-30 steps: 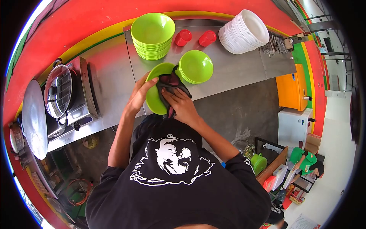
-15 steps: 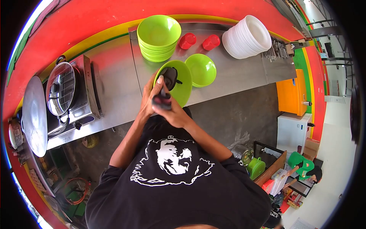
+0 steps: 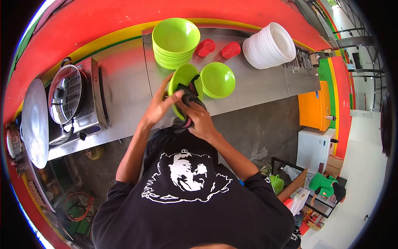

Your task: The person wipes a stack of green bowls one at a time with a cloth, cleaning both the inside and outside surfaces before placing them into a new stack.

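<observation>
Close to my body, over the counter's front edge, a green bowl (image 3: 180, 76) is tilted on its side. My left hand (image 3: 159, 106) grips it at the left, its thumb on the rim. A dark cloth (image 3: 188, 97) is bunched against the bowl and over its rim, with my right hand (image 3: 201, 120) closed on it. Part of the cloth hangs below my fingers. Behind is a tall stack of green bowls (image 3: 174, 37), and to the right a shorter stack of green bowls (image 3: 217, 79).
Two red cups (image 3: 205, 47) and a stack of white plates (image 3: 265, 47) stand along the back of the steel counter (image 3: 124, 83), with cutlery (image 3: 300, 61) at its right. A lidded pan (image 3: 64, 95) sits on a stove at left. A person in green (image 3: 325, 185) is far right.
The held bowl has turned more onto its side. The cloth has moved from inside the bowl to its right rim, and my right hand has shifted right.
</observation>
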Demonstrator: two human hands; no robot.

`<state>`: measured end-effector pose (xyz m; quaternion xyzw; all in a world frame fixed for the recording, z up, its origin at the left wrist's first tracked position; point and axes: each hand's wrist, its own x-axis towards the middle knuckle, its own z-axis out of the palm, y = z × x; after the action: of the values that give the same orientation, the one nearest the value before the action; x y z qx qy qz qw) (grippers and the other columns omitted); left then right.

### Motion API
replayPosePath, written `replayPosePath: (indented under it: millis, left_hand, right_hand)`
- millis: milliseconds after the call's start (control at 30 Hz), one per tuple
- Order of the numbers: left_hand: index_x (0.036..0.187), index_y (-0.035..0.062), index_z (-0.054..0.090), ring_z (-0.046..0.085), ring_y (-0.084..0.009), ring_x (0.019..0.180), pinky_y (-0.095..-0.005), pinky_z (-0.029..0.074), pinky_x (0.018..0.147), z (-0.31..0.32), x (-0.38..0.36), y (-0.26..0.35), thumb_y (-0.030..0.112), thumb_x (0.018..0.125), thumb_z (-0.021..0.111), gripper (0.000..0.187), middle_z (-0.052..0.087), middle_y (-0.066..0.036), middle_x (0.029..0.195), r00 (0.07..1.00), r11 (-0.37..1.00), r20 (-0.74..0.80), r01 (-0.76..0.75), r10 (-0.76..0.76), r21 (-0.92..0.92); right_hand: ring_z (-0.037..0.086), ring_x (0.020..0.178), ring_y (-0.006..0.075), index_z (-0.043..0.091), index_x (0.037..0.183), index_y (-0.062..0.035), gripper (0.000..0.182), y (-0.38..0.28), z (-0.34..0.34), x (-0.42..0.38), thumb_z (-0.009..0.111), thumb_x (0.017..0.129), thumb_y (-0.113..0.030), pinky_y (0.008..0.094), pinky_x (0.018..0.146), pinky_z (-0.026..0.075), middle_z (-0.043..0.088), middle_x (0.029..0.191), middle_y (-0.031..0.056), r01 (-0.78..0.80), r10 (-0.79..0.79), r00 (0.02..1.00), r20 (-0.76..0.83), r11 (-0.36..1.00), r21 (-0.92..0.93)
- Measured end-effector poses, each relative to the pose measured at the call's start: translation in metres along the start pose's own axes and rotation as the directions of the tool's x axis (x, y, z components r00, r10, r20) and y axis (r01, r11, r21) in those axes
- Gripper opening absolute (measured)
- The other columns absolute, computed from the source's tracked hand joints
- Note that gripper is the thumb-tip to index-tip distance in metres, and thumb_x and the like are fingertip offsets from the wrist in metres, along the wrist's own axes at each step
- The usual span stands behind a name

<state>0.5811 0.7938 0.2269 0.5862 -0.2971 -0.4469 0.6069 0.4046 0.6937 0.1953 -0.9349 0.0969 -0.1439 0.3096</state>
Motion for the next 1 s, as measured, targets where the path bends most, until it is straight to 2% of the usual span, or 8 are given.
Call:
replayPosePath:
  millis: [100,200,333,500,700,800,833,1000]
  left_hand:
    - [0.157,0.0063,0.027,0.057,-0.0250,0.120,-0.0365,0.044,0.104,0.024,-0.006,-0.011,0.032,0.095,0.065,0.077,0.056,-0.018,0.134,0.999,1.000,-0.050,0.012,-0.012,0.008]
    - [0.156,0.0061,0.029,0.058,-0.0236,0.118,-0.0362,0.045,0.102,0.018,-0.002,-0.011,0.027,0.095,0.061,0.072,0.057,-0.017,0.133,0.994,0.996,-0.108,-0.013,0.003,-0.093]
    - [0.147,-0.0017,0.044,0.055,-0.0217,0.120,-0.0343,0.041,0.105,-0.004,0.003,-0.010,0.032,0.097,0.048,0.060,0.060,-0.016,0.132,0.996,0.985,-0.078,0.033,-0.047,-0.168]
    - [0.145,-0.0041,0.046,0.052,-0.0221,0.125,-0.0352,0.037,0.109,-0.012,-0.001,-0.008,0.036,0.097,0.045,0.062,0.060,-0.015,0.133,0.997,0.991,-0.043,0.058,-0.064,-0.124]
    - [0.143,-0.0012,0.049,0.054,-0.0226,0.117,-0.0357,0.040,0.104,-0.007,-0.001,-0.022,0.033,0.094,0.044,0.060,0.062,-0.015,0.126,0.985,0.985,0.012,0.174,-0.174,-0.007]
    - [0.141,-0.0006,0.050,0.055,-0.0226,0.111,-0.0358,0.041,0.100,-0.006,0.000,-0.018,0.033,0.091,0.043,0.060,0.063,-0.014,0.119,0.992,0.992,0.001,0.126,-0.126,-0.015]
    - [0.141,-0.0009,0.051,0.055,-0.0227,0.110,-0.0359,0.042,0.100,-0.004,0.000,-0.018,0.033,0.091,0.044,0.060,0.063,-0.014,0.119,0.993,0.993,-0.011,0.115,-0.116,-0.021]
    - [0.137,-0.0026,0.052,0.057,-0.0220,0.109,-0.0355,0.045,0.095,-0.008,0.002,-0.022,0.035,0.092,0.043,0.060,0.064,-0.015,0.117,0.990,0.994,-0.100,0.091,-0.097,-0.062]
  right_hand:
    - [0.068,0.100,0.0400,0.056,0.129,0.0012,0.050,-0.016,0.012,0.010,0.067,0.080,-0.003,0.0409,0.083,0.054,0.066,0.113,0.0254,-0.306,0.332,0.943,-0.007,0.876,0.372]
    - [0.066,0.107,0.0413,0.055,0.130,0.0017,0.052,-0.032,0.013,0.020,0.068,0.080,-0.003,0.0419,0.089,0.053,0.065,0.116,0.0259,-0.174,0.238,0.967,-0.096,0.882,0.437]
    - [0.058,0.119,0.0406,0.043,0.147,-0.0025,0.089,-0.009,0.014,0.012,0.074,0.064,-0.006,0.0451,0.104,0.046,0.054,0.143,0.0182,0.141,-0.141,0.990,0.013,0.990,-0.006]
    - [0.051,0.130,0.0399,0.042,0.148,-0.0017,0.099,0.004,0.004,0.006,0.079,0.056,-0.012,0.0470,0.116,0.034,0.046,0.153,0.0145,0.066,-0.037,0.990,0.133,0.973,-0.222]
    - [0.032,0.142,0.0474,0.030,0.153,0.0000,0.111,-0.015,-0.003,0.021,0.084,0.065,-0.041,0.0521,0.118,0.026,0.032,0.158,0.0234,0.002,-0.022,0.962,0.272,0.997,0.073]
    - [0.026,0.144,0.0491,0.028,0.153,0.0035,0.116,-0.007,0.000,0.027,0.077,0.071,-0.063,0.0527,0.120,0.022,0.031,0.156,0.0277,0.031,-0.029,0.988,0.153,0.999,-0.008]
    - [0.028,0.143,0.0479,0.029,0.151,0.0068,0.117,-0.002,0.000,0.028,0.062,0.077,-0.077,0.0523,0.120,0.019,0.034,0.154,0.0291,0.015,-0.007,0.991,0.130,0.998,-0.066]
    - [0.035,0.139,0.0459,0.036,0.148,0.0081,0.107,0.004,-0.008,0.020,0.052,0.083,-0.076,0.0521,0.118,0.024,0.046,0.144,0.0286,-0.066,0.089,0.987,0.133,0.984,-0.165]
